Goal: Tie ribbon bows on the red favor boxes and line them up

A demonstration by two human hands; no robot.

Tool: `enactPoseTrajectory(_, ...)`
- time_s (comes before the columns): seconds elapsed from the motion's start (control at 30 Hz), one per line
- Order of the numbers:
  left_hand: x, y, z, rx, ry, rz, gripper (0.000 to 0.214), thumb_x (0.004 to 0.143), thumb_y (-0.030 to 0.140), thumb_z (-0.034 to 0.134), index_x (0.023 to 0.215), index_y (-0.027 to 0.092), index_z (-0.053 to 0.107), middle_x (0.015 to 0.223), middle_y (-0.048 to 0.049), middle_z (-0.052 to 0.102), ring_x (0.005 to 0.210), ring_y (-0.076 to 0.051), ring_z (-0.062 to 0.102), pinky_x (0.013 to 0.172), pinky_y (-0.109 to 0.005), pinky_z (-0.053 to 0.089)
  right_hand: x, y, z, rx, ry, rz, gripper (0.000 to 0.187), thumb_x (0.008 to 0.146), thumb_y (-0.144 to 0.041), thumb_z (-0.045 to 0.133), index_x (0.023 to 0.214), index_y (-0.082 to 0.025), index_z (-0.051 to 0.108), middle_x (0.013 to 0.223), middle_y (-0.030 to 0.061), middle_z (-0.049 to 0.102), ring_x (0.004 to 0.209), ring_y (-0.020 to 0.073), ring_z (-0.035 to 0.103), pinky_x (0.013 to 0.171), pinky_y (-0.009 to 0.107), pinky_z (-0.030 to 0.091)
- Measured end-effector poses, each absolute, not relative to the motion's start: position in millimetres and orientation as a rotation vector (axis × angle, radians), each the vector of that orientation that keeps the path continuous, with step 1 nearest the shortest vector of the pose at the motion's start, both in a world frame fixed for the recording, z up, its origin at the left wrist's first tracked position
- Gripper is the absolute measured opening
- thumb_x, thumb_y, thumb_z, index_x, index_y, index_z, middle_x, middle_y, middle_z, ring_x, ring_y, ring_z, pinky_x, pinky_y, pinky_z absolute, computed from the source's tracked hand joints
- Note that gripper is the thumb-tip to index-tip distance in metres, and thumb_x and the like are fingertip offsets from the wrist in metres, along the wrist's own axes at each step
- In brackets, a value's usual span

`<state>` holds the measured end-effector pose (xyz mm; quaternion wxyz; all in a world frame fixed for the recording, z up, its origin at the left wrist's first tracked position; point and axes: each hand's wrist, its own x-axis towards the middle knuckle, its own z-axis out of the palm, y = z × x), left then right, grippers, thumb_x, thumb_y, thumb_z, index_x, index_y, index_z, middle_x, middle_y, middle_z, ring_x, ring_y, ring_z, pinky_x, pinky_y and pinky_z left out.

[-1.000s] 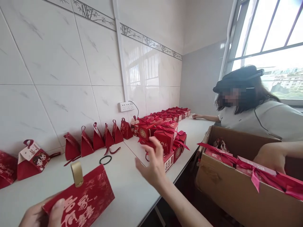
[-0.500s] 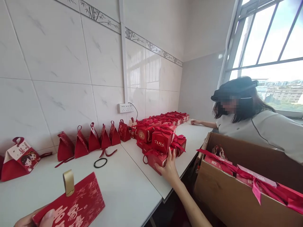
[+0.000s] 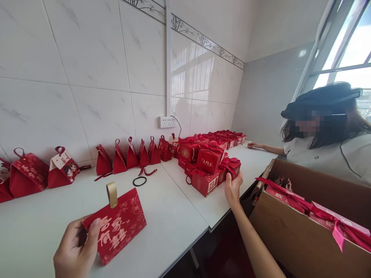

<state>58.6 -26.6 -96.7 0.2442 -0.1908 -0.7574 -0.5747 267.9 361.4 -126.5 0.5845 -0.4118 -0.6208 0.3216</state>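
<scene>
In my left hand (image 3: 77, 245) is a red triangular gift box (image 3: 118, 227) with pale lettering and a gold loop on top; my thumb presses its front face. My right hand (image 3: 234, 189) is at the near right end of a pile of red gift boxes. Its thumb and fingers close round the corner of a ribboned gift box (image 3: 234, 166), with some fingers partly hidden. Beside it, a gift box with a white label (image 3: 204, 182) lies at the front of the pile, under another ribboned box (image 3: 210, 160).
Red triangular boxes (image 3: 119, 162) line the tiled wall. A black ring (image 3: 139, 181) and a red strap (image 3: 150, 172) lie on the white table (image 3: 162, 235). At right stands a cardboard carton (image 3: 278, 216) holding ribboned boxes. Behind it is a co-worker (image 3: 330, 150), one hand on the table.
My right hand has shifted from the front lower box to the ribboned box on the right. My left hand has raised the triangular box further into view. The view has turned left.
</scene>
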Motion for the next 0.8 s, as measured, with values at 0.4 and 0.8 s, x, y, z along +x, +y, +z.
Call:
enactPoseTrajectory(0.4,59,-23,-94,-0.579,-2.068,-1.73,0.045,0.066,0.064,0.061,0.077,0.021,0.053,0.067,-0.0004,0.062,0.06,-0.017,0.061,0.05,-0.022,0.051,259,344,-123,-0.886,-1.324,0.705,0.05,0.084,-0.05,0.034,0.117,-0.013,0.044,0.131,0.0179,0.04,0.13,0.0296,0.032,0.108,0.052,0.024)
enactPoseTrajectory(0.8,74,-16,-89,-0.728,-2.081,-1.788,0.024,0.083,0.043,0.051,0.076,0.021,0.044,0.062,0.0032,0.053,0.056,-0.01,0.048,0.053,-0.019,0.04,147,157,-48,0.365,-2.103,0.921,0.022,0.087,-0.03,0.05,0.107,-0.022,0.052,0.112,0.011,0.059,0.105,0.0212,0.057,0.088,0.04,0.049)
